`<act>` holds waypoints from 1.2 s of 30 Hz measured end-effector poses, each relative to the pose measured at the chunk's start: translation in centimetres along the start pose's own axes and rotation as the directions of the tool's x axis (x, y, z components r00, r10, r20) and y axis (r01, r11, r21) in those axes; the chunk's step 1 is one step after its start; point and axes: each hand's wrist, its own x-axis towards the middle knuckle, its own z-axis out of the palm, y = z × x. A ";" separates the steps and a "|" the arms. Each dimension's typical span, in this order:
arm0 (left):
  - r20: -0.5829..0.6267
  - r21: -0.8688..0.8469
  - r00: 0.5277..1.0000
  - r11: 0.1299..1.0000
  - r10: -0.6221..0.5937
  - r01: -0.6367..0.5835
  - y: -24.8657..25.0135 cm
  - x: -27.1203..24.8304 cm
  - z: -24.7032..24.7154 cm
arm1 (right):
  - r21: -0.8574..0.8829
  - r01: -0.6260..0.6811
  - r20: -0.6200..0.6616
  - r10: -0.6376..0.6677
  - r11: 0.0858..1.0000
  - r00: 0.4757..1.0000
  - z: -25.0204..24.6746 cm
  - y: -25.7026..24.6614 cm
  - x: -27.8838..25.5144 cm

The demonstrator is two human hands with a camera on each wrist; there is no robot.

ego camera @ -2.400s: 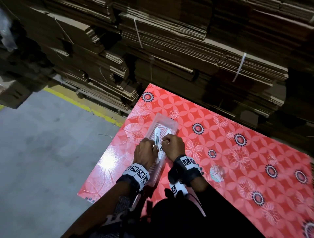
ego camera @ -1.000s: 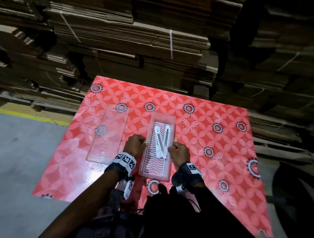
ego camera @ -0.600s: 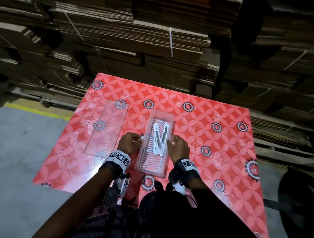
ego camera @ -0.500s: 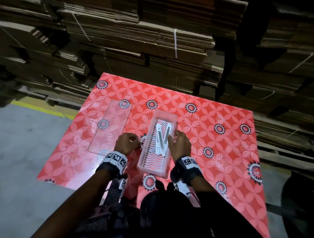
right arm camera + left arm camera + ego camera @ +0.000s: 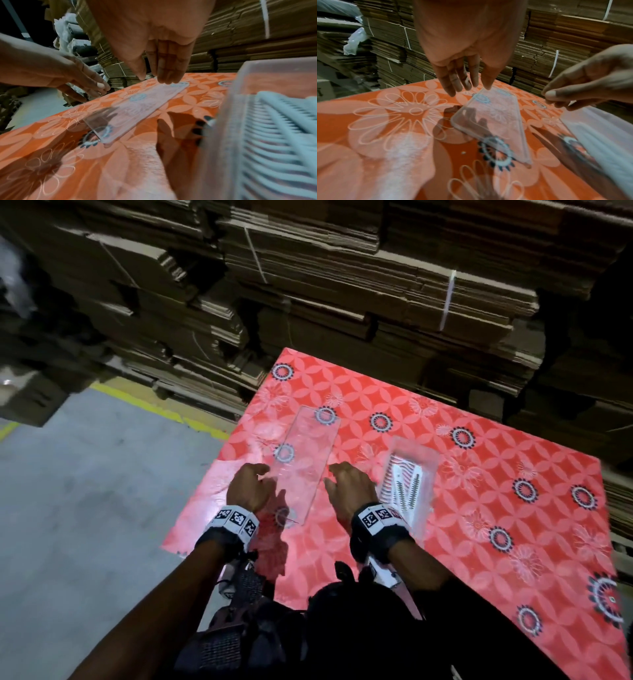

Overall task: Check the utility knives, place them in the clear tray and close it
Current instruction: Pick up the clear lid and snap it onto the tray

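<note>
The clear tray (image 5: 430, 470) lies open on the red flowered table, with two white utility knives (image 5: 407, 488) side by side inside it. The flat clear lid (image 5: 305, 460) lies on the table to the tray's left. My left hand (image 5: 255, 482) is at the lid's left edge and my right hand (image 5: 337, 479) at its right edge. Both have straight, relaxed fingers and hold nothing. In the left wrist view the left hand's fingertips (image 5: 458, 83) hover just over the lid (image 5: 494, 121). In the right wrist view the right hand's fingers (image 5: 164, 73) hang above the lid (image 5: 137, 108), with the tray (image 5: 228, 128) close on the right.
The table (image 5: 496, 542) has a red flowered cover; its left edge drops to a grey concrete floor (image 5: 85, 508). Tall stacks of flattened cardboard (image 5: 342, 285) stand right behind the table's far edge.
Both hands have let go of the tray's sides and moved left to either side of the lid. The tray with the knives stays where it was.
</note>
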 end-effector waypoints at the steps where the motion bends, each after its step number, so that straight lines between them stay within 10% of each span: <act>1: 0.026 0.016 1.000 1.000 -0.005 0.004 -0.6 0.4 -0.5 | -0.002 -0.003 0.018 0.003 1.000 1.000 0.7 -1.1 0.8; 7: 0.227 0.114 0.974 0.993 -0.023 -0.003 -4.6 2.6 -0.3 | 0.073 -0.045 0.128 0.035 0.996 0.991 4.9 -6.1 4.9; 21: 0.236 -0.181 0.971 0.979 -0.043 0.088 -5.4 4.7 -3.3 | 0.297 -0.333 0.231 0.271 0.895 0.934 6.5 -9.3 11.0; 28: 0.313 -0.283 0.949 0.952 -0.028 0.121 -3.0 5.5 -1.9 | 0.777 -0.347 0.157 0.372 0.526 0.915 1.2 -5.9 8.5; 32: 0.493 -0.377 0.868 0.914 0.062 0.149 1.0 3.6 0.3 | 0.926 -0.330 0.226 0.430 0.184 0.874 -2.2 -3.1 4.8; 36: 0.568 -0.461 0.811 0.870 0.138 0.175 4.9 1.6 2.2 | 0.976 -0.210 0.156 0.495 0.055 0.855 -4.4 1.1 0.9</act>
